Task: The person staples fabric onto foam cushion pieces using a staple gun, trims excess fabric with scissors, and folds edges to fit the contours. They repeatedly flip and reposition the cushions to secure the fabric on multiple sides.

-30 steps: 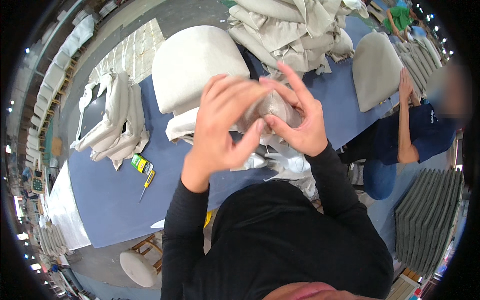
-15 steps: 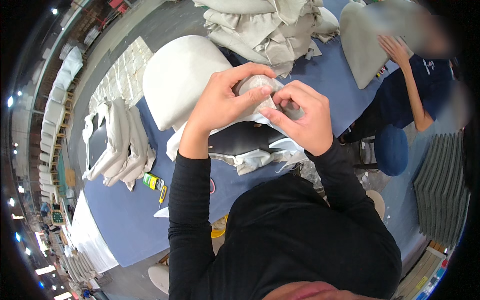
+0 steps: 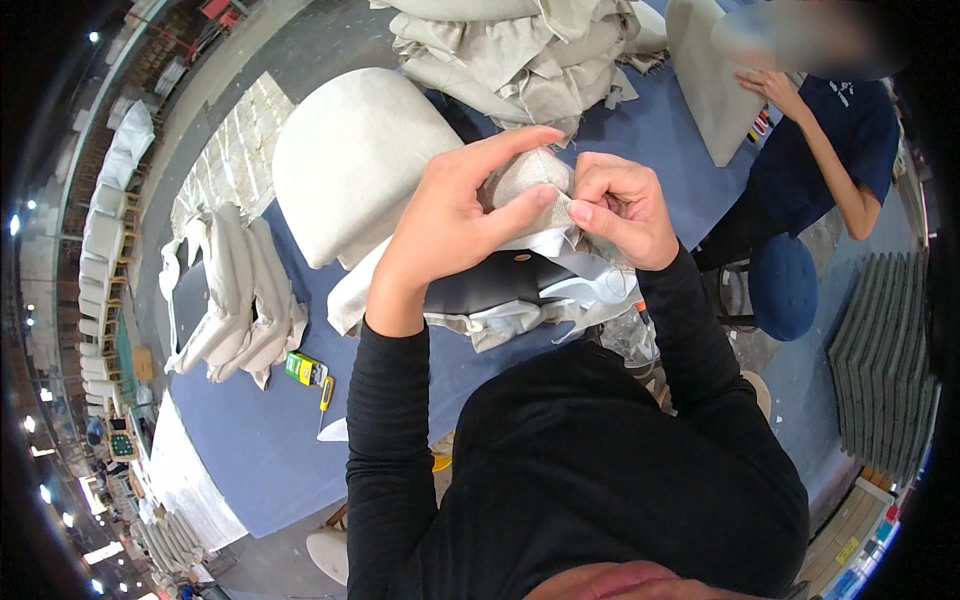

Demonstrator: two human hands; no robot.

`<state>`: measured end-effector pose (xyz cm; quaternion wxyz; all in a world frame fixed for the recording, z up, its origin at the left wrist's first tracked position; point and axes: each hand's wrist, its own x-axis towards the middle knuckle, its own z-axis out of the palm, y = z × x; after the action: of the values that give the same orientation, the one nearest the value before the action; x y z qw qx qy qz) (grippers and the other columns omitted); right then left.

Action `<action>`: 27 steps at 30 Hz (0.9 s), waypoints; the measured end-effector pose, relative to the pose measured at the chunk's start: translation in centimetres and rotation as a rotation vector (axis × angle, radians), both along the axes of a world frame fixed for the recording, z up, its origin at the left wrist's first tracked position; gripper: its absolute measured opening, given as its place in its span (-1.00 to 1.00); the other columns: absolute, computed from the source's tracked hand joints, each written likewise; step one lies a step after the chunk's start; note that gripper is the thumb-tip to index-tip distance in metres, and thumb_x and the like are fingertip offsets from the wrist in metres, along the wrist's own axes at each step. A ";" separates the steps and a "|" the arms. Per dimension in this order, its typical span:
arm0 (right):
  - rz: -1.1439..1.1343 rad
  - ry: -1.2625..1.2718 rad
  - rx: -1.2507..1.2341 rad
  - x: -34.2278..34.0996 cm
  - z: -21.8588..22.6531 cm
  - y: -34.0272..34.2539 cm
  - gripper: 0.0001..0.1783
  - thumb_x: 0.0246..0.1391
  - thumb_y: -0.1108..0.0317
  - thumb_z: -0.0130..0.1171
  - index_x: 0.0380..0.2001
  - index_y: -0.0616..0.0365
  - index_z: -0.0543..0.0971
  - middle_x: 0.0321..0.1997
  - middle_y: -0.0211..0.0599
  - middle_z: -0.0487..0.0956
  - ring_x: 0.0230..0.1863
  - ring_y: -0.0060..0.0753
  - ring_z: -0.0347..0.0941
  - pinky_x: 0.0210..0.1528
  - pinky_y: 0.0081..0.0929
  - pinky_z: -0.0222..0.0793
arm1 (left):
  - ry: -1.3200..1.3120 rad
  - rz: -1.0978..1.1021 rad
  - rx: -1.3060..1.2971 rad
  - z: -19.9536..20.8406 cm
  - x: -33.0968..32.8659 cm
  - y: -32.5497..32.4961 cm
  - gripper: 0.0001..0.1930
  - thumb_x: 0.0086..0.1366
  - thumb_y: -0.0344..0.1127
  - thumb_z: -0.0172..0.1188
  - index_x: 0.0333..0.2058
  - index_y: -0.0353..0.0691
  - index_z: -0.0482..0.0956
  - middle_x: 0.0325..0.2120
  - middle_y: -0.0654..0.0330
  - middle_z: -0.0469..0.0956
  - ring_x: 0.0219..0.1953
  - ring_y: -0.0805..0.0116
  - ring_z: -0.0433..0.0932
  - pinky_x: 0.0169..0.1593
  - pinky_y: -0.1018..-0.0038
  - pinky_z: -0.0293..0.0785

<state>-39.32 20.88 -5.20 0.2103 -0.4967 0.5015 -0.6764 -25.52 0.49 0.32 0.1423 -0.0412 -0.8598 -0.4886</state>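
A beige upholstered piece with a dark base (image 3: 472, 288) lies before me on the blue table, with loose cover edges and white lining around it. My left hand (image 3: 445, 215) is curved around its padded fabric corner (image 3: 528, 172), thumb pressing on the cloth and index finger stretched over the top. To the right of that corner, my right hand (image 3: 630, 215) pinches the cover's fabric edge between thumb and curled fingers. Whether anything small sits in this pinch cannot be seen. A smooth, pale covered cushion (image 3: 345, 160) lies just beyond my left hand.
Folded beige covers (image 3: 520, 65) are heaped at the far side, with more upholstered pieces (image 3: 235, 290) at left. A small green-yellow box (image 3: 302, 368) and a yellow-handled tool (image 3: 327, 393) lie nearby. A co-worker (image 3: 825, 150) handles a panel (image 3: 705, 95) beside a blue stool (image 3: 783, 290).
My right hand has shifted slightly right, its fingers now closed tighter on the fabric edge. My left hand still holds the corner. The co-worker's panel and arm have moved a little, and the view has shifted.
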 end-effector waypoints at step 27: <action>-0.427 0.534 0.303 2.0 5.3 6.1 -0.78 0.25 0.25 0.46 -0.37 0.13 0.69 -0.42 -0.33 0.63 -0.41 -0.16 0.59 -0.35 -0.26 0.44 | -0.037 -0.147 -0.085 2.1 -3.7 4.1 -0.62 0.33 -0.19 0.44 0.00 -0.26 0.61 -0.28 -0.13 0.71 -0.22 -0.16 0.74 -0.12 0.21 0.63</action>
<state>-37.32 26.98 0.14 -0.0027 -0.5029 0.7255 -0.4699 -29.24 4.63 2.47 0.0883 -0.1014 -0.8769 -0.4615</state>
